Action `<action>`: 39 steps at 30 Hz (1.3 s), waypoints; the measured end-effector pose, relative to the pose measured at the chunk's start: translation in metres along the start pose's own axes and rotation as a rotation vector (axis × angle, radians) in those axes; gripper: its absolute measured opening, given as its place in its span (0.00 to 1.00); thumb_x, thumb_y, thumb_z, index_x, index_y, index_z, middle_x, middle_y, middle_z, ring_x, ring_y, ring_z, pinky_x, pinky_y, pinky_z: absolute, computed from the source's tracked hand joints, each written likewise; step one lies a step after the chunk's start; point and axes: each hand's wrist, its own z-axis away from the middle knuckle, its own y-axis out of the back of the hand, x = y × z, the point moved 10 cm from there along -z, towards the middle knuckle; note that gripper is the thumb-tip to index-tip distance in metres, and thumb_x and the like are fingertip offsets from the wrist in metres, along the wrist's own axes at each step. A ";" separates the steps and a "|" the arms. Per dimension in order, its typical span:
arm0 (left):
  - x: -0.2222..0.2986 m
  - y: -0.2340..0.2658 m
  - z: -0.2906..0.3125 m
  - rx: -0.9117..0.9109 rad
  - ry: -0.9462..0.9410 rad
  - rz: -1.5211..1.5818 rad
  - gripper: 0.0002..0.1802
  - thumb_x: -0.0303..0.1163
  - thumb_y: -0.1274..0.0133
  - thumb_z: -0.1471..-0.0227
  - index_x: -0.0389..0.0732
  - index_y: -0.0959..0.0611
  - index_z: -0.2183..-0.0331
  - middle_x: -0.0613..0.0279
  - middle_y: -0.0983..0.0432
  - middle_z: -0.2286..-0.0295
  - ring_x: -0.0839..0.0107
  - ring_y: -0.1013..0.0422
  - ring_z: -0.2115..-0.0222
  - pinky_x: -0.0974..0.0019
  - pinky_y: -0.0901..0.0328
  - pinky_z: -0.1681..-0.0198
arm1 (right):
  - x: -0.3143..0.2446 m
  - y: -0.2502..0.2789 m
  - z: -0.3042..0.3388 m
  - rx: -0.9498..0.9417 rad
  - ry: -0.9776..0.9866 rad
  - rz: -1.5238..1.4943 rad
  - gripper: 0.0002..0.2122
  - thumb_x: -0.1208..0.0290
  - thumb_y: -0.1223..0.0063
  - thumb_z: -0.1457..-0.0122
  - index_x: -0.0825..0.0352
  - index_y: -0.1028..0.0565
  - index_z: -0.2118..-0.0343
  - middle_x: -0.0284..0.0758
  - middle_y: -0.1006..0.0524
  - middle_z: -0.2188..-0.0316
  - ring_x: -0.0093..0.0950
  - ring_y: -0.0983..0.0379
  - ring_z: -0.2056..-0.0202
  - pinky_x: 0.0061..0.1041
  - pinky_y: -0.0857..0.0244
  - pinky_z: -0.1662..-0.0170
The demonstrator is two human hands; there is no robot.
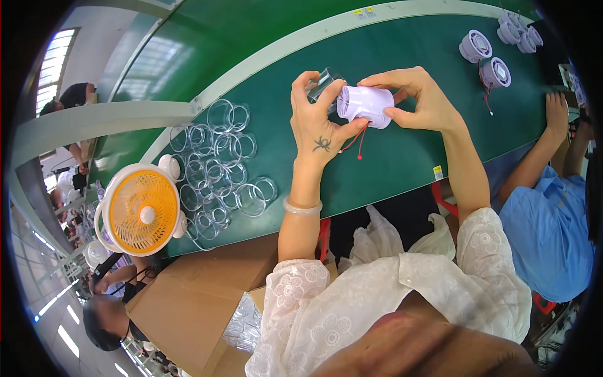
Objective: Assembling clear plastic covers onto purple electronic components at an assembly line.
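Observation:
My right hand [427,100] grips a lilac plastic housing [369,103], round and stepped, with a slotted grille at its left end. Thin red wires [360,143] hang below it, ending in a small connector. My left hand [314,122] is curled around a clear plastic cup [321,87], partly hidden behind its fingers. The left thumb rests at the underside of the housing, beside the wires. Cup and housing are close together, side by side above the green table [377,173]; whether they touch I cannot tell.
Several clear cups [217,147] stand clustered on the left, next to an orange and white fan [143,210]. Below is an open cardboard box [195,283] holding clear pieces. Several lilac units [476,47] sit at the far right, near a co-worker's arm [540,135].

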 end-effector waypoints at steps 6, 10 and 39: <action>0.004 0.002 0.000 0.018 -0.038 -0.115 0.31 0.50 0.38 0.83 0.48 0.24 0.70 0.56 0.42 0.62 0.57 0.39 0.64 0.61 0.36 0.70 | 0.010 -0.006 -0.002 0.037 -0.105 -0.175 0.17 0.76 0.52 0.67 0.71 0.30 0.68 0.35 0.28 0.73 0.23 0.31 0.68 0.19 0.36 0.67; 0.012 -0.002 -0.001 -0.020 -0.036 -0.193 0.31 0.49 0.37 0.85 0.49 0.24 0.70 0.54 0.41 0.62 0.57 0.39 0.64 0.62 0.35 0.73 | 0.013 -0.005 0.000 0.057 -0.097 -0.170 0.15 0.76 0.51 0.67 0.71 0.31 0.70 0.35 0.28 0.74 0.22 0.31 0.69 0.18 0.35 0.68; -0.018 0.006 0.001 0.095 0.069 0.061 0.35 0.61 0.43 0.80 0.47 0.24 0.70 0.55 0.41 0.62 0.56 0.37 0.65 0.61 0.36 0.70 | 0.028 -0.007 -0.004 0.054 -0.121 -0.541 0.13 0.69 0.54 0.49 0.69 0.31 0.63 0.35 0.29 0.68 0.21 0.33 0.65 0.19 0.36 0.66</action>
